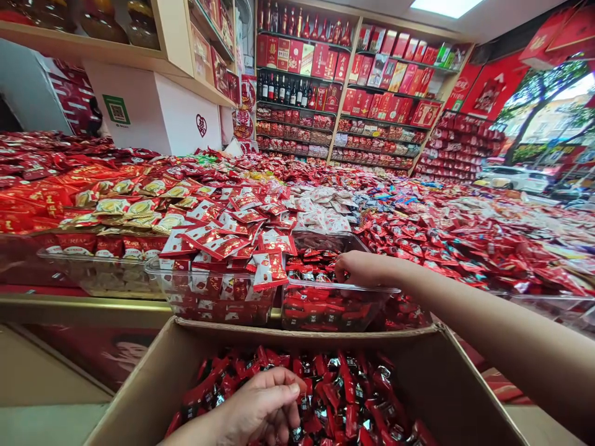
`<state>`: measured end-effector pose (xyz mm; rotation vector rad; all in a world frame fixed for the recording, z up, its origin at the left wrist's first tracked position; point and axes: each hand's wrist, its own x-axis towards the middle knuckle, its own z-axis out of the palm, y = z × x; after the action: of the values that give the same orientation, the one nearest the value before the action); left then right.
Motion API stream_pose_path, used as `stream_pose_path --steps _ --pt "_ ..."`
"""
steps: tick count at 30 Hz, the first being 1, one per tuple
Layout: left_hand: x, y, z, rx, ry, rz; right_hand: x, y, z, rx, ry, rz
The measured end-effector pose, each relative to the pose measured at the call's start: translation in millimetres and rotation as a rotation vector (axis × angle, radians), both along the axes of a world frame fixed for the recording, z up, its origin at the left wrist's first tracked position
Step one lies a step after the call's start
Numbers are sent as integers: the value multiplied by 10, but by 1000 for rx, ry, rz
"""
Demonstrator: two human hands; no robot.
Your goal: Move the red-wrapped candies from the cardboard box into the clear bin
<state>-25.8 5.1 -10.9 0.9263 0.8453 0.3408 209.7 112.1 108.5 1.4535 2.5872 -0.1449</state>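
Note:
An open cardboard box sits in front of me, with many red-and-black wrapped candies inside. Over them hovers my left hand, its thumb drawn against the curled fingers; whatever may be in it is hidden. My right hand reaches to a clear plastic bin just beyond the box and hangs over its rim. Its fingers curl downward and inward, so their contents do not show. Similar red-and-black candies lie in that bin, below the level of its rim.
Left of that bin, another clear bin is heaped with red-and-white packets. Gold-and-red packets fill a bin farther left. Piles of wrapped sweets spread across the counter. Shelves with bottles and red boxes stand behind.

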Motion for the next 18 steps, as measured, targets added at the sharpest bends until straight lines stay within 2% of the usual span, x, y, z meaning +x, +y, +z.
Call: stream_pose_path --steps 6,9,12,13,14,16,18 --pt "28 17 -59 2 37 -52 -1 17 -24 -16 -54 -81" --pt "35 6 -85 64 127 -89 9 -46 129 30 51 -118" --pt "-40 -20 -201 340 304 -206 -44 -319 409 162 280 -153" --pt "-80 -32 -276 491 370 -262 -87 -459 480 141 361 -147" --pt "-119 -47 -371 647 436 -321 -145 -612 512 51 434 -117" --pt "-174 -85 -602 936 495 -459 -293 -920 397 -209 509 -4" --pt "-172 -135 -834 1079 591 -634 -456 -1174 16 -393 502 91"
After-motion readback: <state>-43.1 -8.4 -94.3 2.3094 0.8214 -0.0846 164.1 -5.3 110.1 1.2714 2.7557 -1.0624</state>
